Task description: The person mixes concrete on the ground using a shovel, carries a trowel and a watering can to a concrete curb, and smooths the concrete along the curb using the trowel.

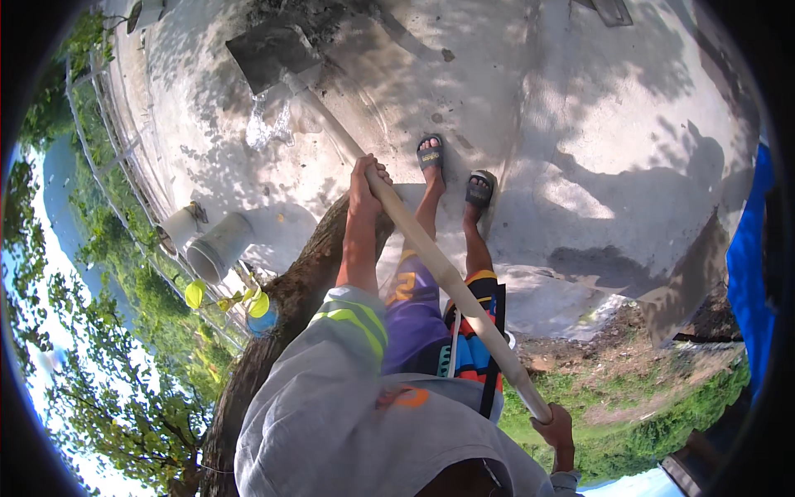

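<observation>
1. At the far left, a whitish bucket [180,227] sat just beside a larger grey bucket [231,238] whose mouth faced the lower left of the view; the contents of both could not be made out.
2. The square dark blade [267,60] of the shovel [431,261] was at the upper left, beside a dark grey heap [308,18] on the pale concrete [489,83]. The long axis ran diagonally, with the blade end pointing up and left, away from the body.
3. The left hand [363,183] had its grip closed around the upper part of the wooden handle.
4. Right of it, the dark sandals [431,156] bore small lettering on a strap, and the purple shorts [407,327] carried a yellow printed figure.
5. The right hand [557,427] held the handle's butt end, its grip tight around the wood.
6. At the far right hung a blue sheet [751,265].
</observation>
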### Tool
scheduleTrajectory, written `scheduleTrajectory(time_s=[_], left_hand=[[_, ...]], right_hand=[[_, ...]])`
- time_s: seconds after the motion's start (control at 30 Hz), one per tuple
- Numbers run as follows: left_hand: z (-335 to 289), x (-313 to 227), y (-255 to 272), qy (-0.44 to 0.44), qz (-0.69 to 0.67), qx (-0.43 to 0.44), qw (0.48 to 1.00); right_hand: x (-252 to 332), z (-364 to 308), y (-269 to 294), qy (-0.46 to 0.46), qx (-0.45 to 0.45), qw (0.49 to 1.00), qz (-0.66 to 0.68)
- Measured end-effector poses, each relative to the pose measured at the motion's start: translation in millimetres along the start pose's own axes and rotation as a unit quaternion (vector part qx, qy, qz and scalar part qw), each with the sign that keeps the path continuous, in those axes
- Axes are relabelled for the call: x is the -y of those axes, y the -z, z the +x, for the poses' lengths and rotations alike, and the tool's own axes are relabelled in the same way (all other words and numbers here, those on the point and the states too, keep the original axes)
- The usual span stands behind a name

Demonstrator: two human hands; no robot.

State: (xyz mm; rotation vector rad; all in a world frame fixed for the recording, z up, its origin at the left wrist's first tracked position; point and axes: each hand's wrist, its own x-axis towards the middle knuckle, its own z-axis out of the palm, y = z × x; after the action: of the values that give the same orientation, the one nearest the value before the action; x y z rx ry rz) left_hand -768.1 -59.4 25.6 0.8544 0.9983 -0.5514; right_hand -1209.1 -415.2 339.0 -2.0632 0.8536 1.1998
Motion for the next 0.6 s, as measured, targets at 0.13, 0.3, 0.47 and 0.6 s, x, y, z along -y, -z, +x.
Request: scheduleTrajectory(time_s=[0.13,0.3,0.47,0.6], left_hand=[[-42,117,16,0.154,-0.159,0.055,0.974],[-137,268,21,0.27,-0.203,0.039,0.94],[-225,353,27,0.397,-0.271,0.003,0.877],[-228,352,65,0.397,-0.205,-0.049,0.893]], right_hand=[[-60,-81,15,-0.155,0.091,0.984,0.013],[-170,-275,19,-0.233,0.038,0.944,-0.228],[-189,-423,25,-0.337,0.178,0.844,-0.376],[-171,-373,-20,-0.326,0.156,0.878,-0.315]])
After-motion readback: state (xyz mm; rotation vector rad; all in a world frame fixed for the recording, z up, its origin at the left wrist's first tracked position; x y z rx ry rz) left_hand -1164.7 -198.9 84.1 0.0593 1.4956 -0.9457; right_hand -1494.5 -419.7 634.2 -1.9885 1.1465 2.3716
